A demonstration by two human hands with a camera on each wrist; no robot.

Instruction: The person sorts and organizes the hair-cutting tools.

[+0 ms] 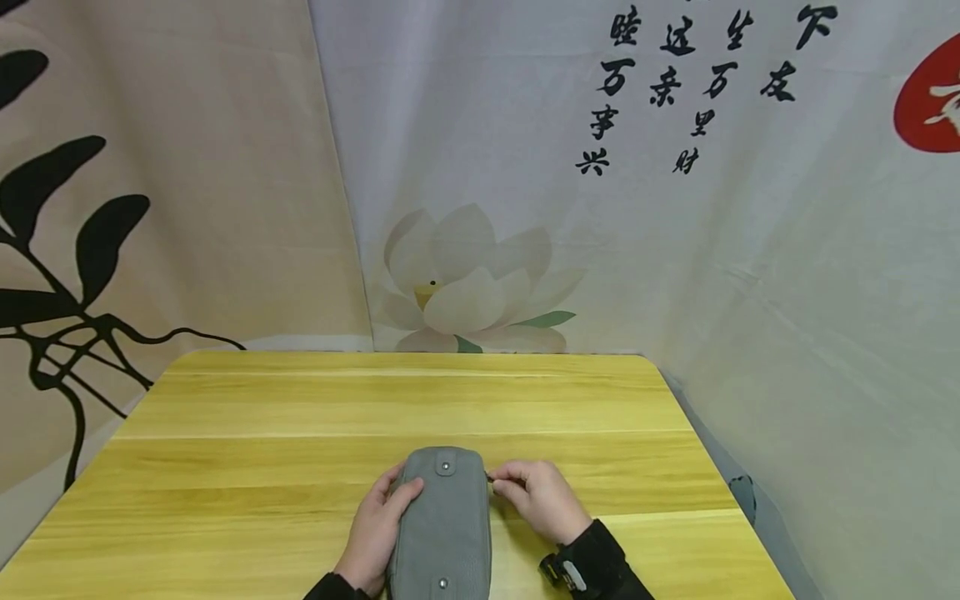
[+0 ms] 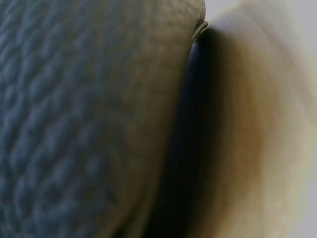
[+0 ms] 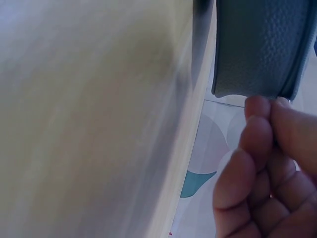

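Observation:
A grey pebbled-leather zip pouch [image 1: 442,525] stands near the front of the table, long side pointing away from me, with a metal snap at each end of its upper face. My left hand [image 1: 377,525] grips its left side, thumb over the upper face and fingers down the far side, partly hidden. At the pouch's far right corner my right hand [image 1: 542,498] pinches the small dark zipper pull [image 1: 490,478] between thumb and forefinger. In the right wrist view the curled fingers [image 3: 257,131] meet right at the pouch's edge [image 3: 262,59]. The left wrist view shows mostly blurred leather [image 2: 74,119].
The yellow wood-grain table [image 1: 300,417] stretches beyond the pouch and to both sides. Behind it hangs a pale cloth backdrop [image 1: 480,125] printed with a lotus, black characters and dark leaves. A black band with a small device [image 1: 566,571] circles my right wrist.

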